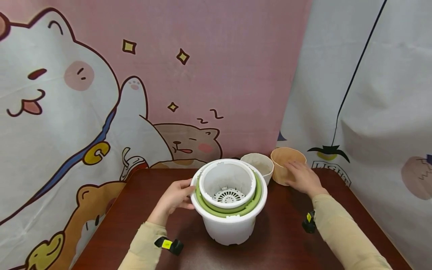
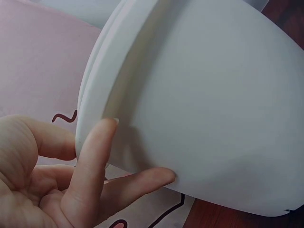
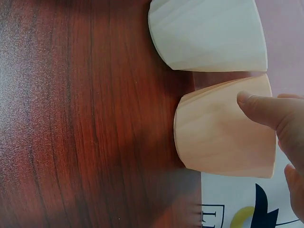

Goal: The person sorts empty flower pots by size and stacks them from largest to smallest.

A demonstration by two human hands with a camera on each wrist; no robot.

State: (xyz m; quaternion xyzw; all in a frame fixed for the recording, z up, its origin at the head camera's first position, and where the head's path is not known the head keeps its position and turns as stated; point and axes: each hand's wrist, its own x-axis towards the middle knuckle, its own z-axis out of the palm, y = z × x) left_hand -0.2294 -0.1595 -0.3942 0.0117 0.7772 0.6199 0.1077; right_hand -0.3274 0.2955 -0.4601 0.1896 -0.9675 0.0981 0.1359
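Observation:
A large white flower pot (image 1: 229,227) stands upright on the table, with a green pot (image 1: 259,189) and a smaller white pot (image 1: 227,175) nested inside. My left hand (image 1: 175,197) grips the large pot's left rim. In the left wrist view, fingers (image 2: 95,147) lie on either side of the rim and another fingertip is at the wall. My right hand (image 1: 303,176) is at the peach, wood-look pot (image 3: 223,133), its fingers over the opening and its thumb spread outside the wall. A cream pot (image 3: 213,35) stands beside the peach one.
The dark red wooden table (image 1: 290,240) has its far edge close behind the cream and peach pots. A pink curtain (image 1: 236,75) with cartoon animals hangs behind it, and a pale curtain (image 1: 381,93) hangs on the right.

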